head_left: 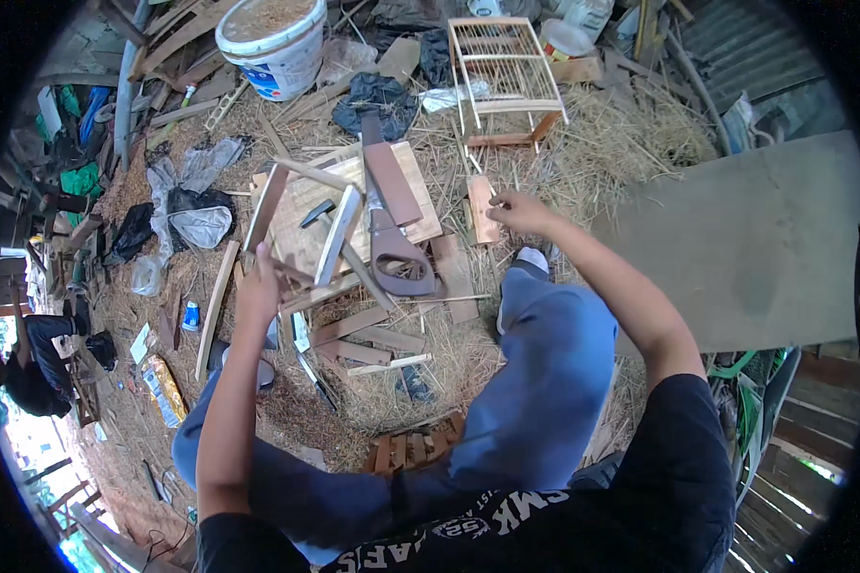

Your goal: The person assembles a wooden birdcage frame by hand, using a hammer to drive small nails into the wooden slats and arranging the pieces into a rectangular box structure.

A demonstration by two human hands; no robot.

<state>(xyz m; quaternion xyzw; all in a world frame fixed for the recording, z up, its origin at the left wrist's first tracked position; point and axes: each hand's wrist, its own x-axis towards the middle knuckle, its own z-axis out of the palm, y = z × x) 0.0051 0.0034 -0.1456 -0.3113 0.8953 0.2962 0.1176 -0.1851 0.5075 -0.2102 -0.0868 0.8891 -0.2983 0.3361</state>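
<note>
My left hand (256, 294) is closed round the near left corner of a small four-sided wooden frame (338, 235), which is lifted and tilted above a wide wooden board (413, 177). On that board, partly behind the frame, lies a hammer (317, 213). A handsaw (403, 256) rests beside it with a reddish-brown plank (392, 183) across its blade. Off to the right, my right hand (521, 212) has its fingers pinched together at a short pale wood block (482, 208). Whatever is between those fingertips is too small to make out.
Loose wood pieces (368, 334) lie between my feet. A slatted wooden cage (506, 76) stands at the back, with a white bucket (272, 43) to its left. A large grey panel (745, 248) fills the right. Another person (43, 349) sits at the far left.
</note>
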